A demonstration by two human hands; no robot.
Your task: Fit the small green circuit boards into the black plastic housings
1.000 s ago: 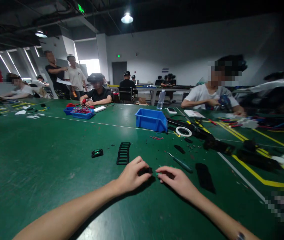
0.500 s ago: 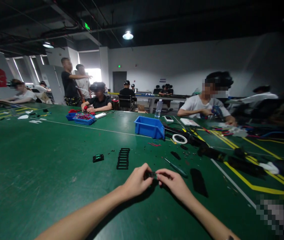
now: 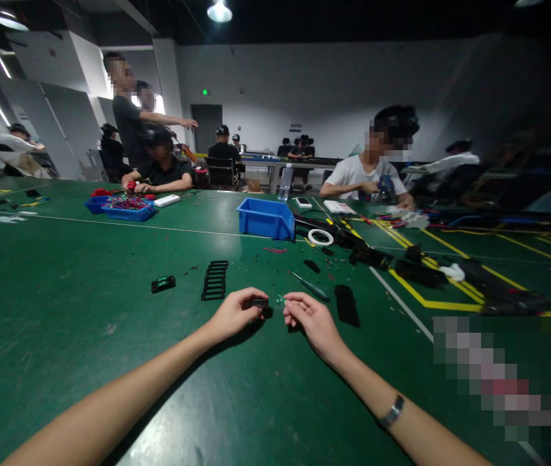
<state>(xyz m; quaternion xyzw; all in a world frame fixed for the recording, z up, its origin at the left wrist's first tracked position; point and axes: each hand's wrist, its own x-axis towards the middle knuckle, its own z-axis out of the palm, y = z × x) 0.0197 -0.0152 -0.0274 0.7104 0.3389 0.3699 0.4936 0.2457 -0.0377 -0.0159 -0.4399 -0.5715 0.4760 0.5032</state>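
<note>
My left hand (image 3: 236, 314) is closed around a small black part (image 3: 259, 302), just above the green table. Across a short gap, my right hand (image 3: 310, 318) pinches a tiny green piece (image 3: 280, 299) at its fingertips. Beyond my left hand lies a black ladder-shaped frame (image 3: 215, 280). Farther left sits a black part with a green insert (image 3: 163, 283). A screwdriver (image 3: 311, 287) rests behind my right hand, and a flat black piece (image 3: 348, 305) lies to that hand's right.
A blue bin (image 3: 265, 219) stands ahead, near a white ring (image 3: 320, 237) and a water bottle (image 3: 285, 182). Small screws (image 3: 336, 261) are scattered right of centre. Wires fill another blue tray (image 3: 128, 212). A co-worker (image 3: 367, 175) sits across with a power tool.
My hands have drawn apart; they were together at the black part. The green piece now shows at my right fingertips. The camera view has tilted down and turned right.
</note>
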